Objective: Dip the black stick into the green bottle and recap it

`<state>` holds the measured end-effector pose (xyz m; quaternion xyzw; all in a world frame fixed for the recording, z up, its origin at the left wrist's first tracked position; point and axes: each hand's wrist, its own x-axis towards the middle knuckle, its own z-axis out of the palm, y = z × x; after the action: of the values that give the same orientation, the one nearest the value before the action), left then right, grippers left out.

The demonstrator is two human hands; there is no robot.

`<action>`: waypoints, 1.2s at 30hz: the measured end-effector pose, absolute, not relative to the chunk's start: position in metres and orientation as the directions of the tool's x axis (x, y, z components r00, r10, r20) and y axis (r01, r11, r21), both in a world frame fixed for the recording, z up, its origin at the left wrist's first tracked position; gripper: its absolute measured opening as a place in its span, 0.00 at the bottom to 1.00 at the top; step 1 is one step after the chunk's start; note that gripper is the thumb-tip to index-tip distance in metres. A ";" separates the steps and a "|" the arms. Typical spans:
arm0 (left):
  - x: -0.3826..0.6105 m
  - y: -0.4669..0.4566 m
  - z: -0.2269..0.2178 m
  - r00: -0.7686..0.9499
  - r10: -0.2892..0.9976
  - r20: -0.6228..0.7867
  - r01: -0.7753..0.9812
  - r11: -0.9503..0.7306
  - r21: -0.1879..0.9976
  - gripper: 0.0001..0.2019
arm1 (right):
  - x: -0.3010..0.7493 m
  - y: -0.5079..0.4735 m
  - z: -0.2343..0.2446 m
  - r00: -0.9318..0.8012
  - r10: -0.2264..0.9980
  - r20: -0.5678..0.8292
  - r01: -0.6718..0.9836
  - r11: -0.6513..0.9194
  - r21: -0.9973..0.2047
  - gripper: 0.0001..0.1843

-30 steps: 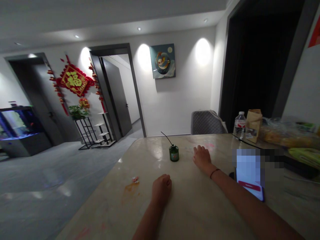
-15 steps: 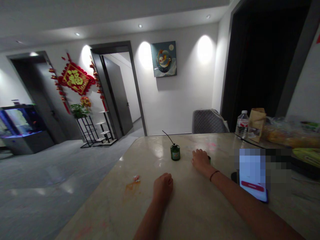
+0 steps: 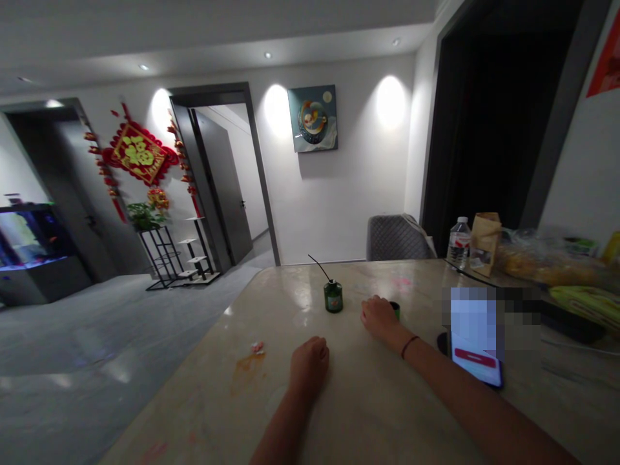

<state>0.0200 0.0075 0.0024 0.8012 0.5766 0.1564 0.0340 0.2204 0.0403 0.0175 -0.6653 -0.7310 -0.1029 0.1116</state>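
Note:
My left hand (image 3: 310, 363) rests on the marble table (image 3: 368, 413) as a closed fist, and nothing shows in it. Farther back, my right hand (image 3: 376, 316) lies with its fingers curled round a small green cap (image 3: 396, 309). A black band circles that wrist. A small dark green bottle (image 3: 333, 297) with a thin black stick poking out of its neck stands just left of my right hand, apart from it.
A phone (image 3: 477, 361) with a lit screen lies by my right forearm. A water bottle (image 3: 458, 243), a paper bag (image 3: 484, 244) and wrapped food (image 3: 547, 261) sit at the back right. An orange stain (image 3: 247, 365) marks the table's left side. A grey chair (image 3: 394, 237) stands behind.
My right hand went from lying flat to curling and has drawn back a little, and the green cap now shows at its fingertips. The left fist has stayed put.

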 end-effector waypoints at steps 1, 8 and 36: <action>0.020 0.007 0.003 0.292 0.934 0.207 0.912 -0.337 0.232 0.10 | 0.221 0.041 0.018 -0.089 0.948 0.306 0.995 0.097 -0.009 0.12; 0.021 0.005 0.003 0.290 0.937 0.197 0.915 -0.332 0.232 0.10 | 0.204 0.081 0.031 0.044 0.928 0.371 0.908 0.118 -0.402 0.20; 0.018 0.009 0.000 0.270 0.949 0.161 0.921 -0.304 0.243 0.11 | 0.165 0.139 0.061 0.060 0.887 0.458 0.870 0.179 -0.460 0.07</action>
<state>0.0182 0.0092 -0.0004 0.7953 0.5880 0.1386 0.0503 0.1654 0.1385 0.0611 -0.6407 -0.6854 0.0123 0.3458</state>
